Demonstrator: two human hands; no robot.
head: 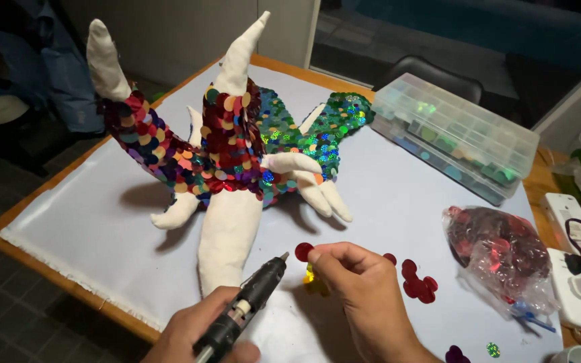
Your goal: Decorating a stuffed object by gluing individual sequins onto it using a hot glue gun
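Note:
A white stuffed fabric creature (226, 228) stands on the table, partly covered in red, multicoloured and green round sequins (230, 138). My left hand (200, 329) grips a black glue gun (250, 299) with its nozzle aimed up and right. My right hand (358, 282) pinches one dark red round sequin (303, 252) just right of the nozzle tip. A small yellow sequin (311, 277) lies under my right hand.
Loose red sequins (417, 281) lie on the white cloth (95, 215). A clear bag of red sequins (499, 255) sits at right. A clear compartment box (455, 134) stands at the back right. A white power strip (576, 255) with a plug lies by the right edge.

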